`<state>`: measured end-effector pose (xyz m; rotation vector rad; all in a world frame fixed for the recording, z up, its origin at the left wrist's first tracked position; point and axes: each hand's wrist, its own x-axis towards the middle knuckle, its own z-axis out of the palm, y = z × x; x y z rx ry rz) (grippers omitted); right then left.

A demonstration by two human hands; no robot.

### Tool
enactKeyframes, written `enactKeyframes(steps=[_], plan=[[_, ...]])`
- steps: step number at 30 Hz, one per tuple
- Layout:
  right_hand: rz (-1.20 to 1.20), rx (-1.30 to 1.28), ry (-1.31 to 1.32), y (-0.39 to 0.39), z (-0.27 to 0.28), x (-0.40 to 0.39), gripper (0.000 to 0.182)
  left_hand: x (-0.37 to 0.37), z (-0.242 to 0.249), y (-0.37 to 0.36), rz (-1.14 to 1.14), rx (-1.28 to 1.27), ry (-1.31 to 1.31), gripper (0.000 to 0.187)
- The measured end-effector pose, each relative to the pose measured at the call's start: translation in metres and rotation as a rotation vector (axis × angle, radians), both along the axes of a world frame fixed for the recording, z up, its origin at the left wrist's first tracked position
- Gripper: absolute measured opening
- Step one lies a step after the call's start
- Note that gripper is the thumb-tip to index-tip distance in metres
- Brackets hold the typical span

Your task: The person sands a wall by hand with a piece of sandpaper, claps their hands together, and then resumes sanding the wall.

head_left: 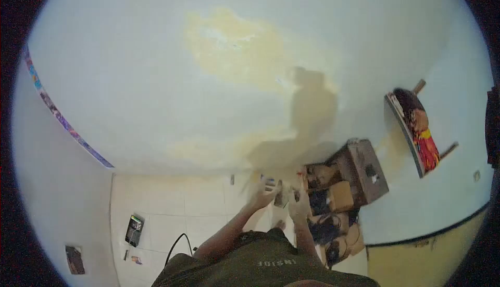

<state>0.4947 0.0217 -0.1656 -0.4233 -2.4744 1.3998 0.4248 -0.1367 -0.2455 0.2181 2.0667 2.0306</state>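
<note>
Both forearms reach forward over the floor from a dark green shirt with lettering on it. My left hand has its fingers bent beside a small dark grey-brown object, whose kind is blurred. A short gap to the right, my right hand has its fingers curled around a small dark piece, too smeared to name. The hands are apart, near the foot of the wall. A bare foot shows below them.
Right of my hands, a shelf holds shoes and boxes. A wall rack carries cloths. A black device lies on the tiled floor at left, near a dark cable. My shadow falls on the wall.
</note>
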Motion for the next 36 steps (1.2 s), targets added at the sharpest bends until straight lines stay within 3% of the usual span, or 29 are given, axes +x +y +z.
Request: enactKeyframes(steps=[2,3,6,9,10,12,13,16,21,24,28,30,33,36], plan=[[0.031,-0.164,-0.023,0.003,-0.004,-0.014,0.026,-0.011,0.003,-0.022,0.132,-0.126,0.035,0.057],[0.089,-0.614,-0.074,0.009,-0.004,-0.02,0.024,-0.011,0.006,-0.029,0.195,-0.192,0.041,0.057],[0.149,-0.177,0.137,0.019,-0.007,-0.04,0.02,-0.004,0.043,-0.026,0.3,-0.082,0.079,0.053],[0.193,-0.118,0.008,0.025,-0.019,-0.057,0.018,-0.006,0.074,-0.002,0.238,-0.047,0.242,0.055],[0.237,-0.202,0.015,0.023,-0.016,-0.059,0.018,-0.008,0.076,0.006,0.195,-0.083,0.222,0.055],[0.32,-0.365,0.03,0.008,0.031,-0.057,0.02,-0.017,0.08,0.026,0.103,-0.15,0.185,0.057],[0.278,-0.318,-0.12,0.01,0.055,-0.058,0.022,-0.021,0.083,0.036,0.108,-0.126,0.156,0.057],[0.218,-0.108,0.05,0.048,0.006,-0.072,0.022,-0.027,0.078,0.063,0.115,-0.056,0.122,0.055],[0.164,-0.226,0.136,0.115,-0.01,-0.076,0.023,-0.043,0.03,0.105,0.128,0.019,0.182,0.047],[0.158,-0.27,0.076,0.161,-0.041,-0.083,0.026,-0.042,0.049,0.117,0.134,-0.142,0.153,0.04],[0.181,-0.242,0.087,0.194,-0.047,-0.091,0.029,-0.043,0.032,0.153,0.136,-0.153,0.209,0.036],[0.155,-0.371,0.045,0.207,-0.043,-0.094,0.027,-0.048,0.023,0.174,0.148,-0.12,0.236,0.035],[0.106,-0.671,0.057,0.222,-0.007,-0.091,0.028,-0.06,0.004,0.2,0.192,-0.11,0.368,0.035],[0.005,-0.867,0.002,0.248,0.057,-0.094,0.025,-0.063,0.02,0.217,0.38,0.057,0.079,0.042]])
